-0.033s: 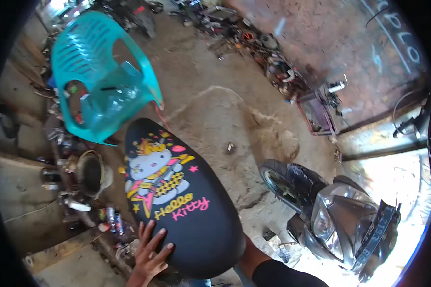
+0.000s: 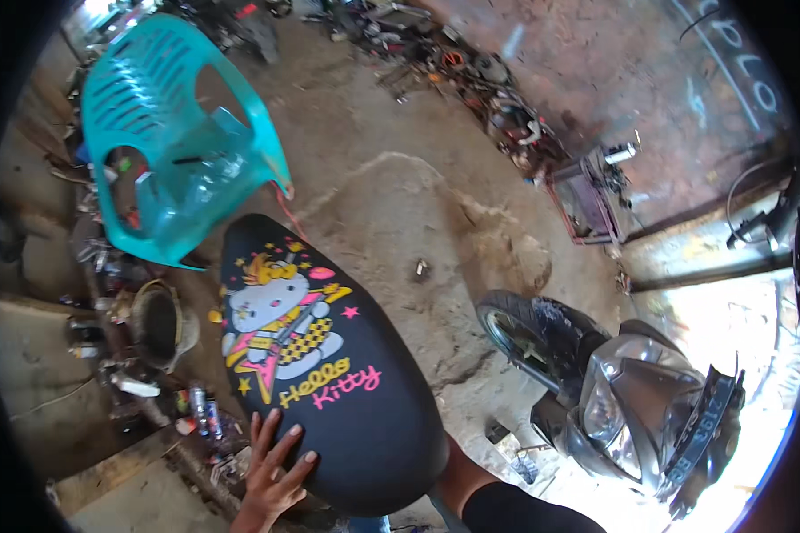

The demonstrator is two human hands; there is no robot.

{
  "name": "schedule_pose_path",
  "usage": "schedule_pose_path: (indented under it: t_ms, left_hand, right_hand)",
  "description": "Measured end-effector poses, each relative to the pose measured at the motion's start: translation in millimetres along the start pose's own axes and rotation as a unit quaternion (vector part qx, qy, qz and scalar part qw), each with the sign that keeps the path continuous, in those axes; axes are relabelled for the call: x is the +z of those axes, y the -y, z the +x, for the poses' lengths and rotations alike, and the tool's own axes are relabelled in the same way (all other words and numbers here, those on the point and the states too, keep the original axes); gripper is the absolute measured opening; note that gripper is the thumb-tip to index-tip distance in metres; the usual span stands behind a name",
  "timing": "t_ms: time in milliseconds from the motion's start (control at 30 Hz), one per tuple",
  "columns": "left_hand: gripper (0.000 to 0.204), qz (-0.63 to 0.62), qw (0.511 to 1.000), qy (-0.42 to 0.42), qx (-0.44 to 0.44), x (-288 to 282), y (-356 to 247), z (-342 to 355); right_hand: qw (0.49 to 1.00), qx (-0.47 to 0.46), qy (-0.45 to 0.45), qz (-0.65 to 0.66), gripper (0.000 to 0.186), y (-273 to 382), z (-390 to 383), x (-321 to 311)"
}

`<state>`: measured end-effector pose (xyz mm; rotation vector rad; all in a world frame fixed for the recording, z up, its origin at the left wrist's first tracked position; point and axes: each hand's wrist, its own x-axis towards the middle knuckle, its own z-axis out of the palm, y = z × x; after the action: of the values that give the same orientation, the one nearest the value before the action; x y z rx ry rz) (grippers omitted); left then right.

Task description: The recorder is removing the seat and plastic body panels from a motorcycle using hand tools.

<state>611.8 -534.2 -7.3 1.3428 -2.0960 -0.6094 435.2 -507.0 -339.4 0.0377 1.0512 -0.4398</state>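
A long black motorcycle seat (image 2: 391,417) fills the lower middle, tilted with its narrow end up and left. Its cover carries a cartoon cat print in yellow, pink and grey. My left hand (image 2: 276,475) grips the lower left edge, fingers spread over the cover; its thumb is hidden. From the lower right, my right forearm (image 2: 471,484) in a black sleeve reaches behind the seat. The seat hides my right hand, so its fingers cannot be seen.
A teal plastic chair (image 2: 182,151) with clear plastic on it stands at upper left. A dark motorcycle (image 2: 640,400) is parked at right. Parts and tools (image 2: 480,80) line the wall, beside a metal frame (image 2: 587,200). A bucket (image 2: 158,324) stands left, near small bottles (image 2: 206,413).
The view has shifted slightly, so the seat and chair appear a little farther left. My left hand keeps its place on the seat.
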Motion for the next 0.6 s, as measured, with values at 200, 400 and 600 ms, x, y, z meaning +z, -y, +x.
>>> schedule_pose_path:
  t_ms: [200,400,600]
  left_hand:
    - [0.039,-0.043,0.993,0.109,-0.010,61.6,105.3,-57.1]
    - [0.059,0.008,0.985,0.172,0.015,121.3,137.7,-140.6]
    - [0.092,0.099,0.951,0.293,-0.019,166.5,142.1,-177.1]
  right_hand:
    - [0.996,0.005,-0.012,0.092,0.057,-44.4,56.8,-59.5]
    - [0.986,-0.026,0.019,0.162,0.060,-46.8,75.7,-87.6]
    - [0.969,-0.096,0.022,0.225,0.063,-31.3,21.6,-131.4]
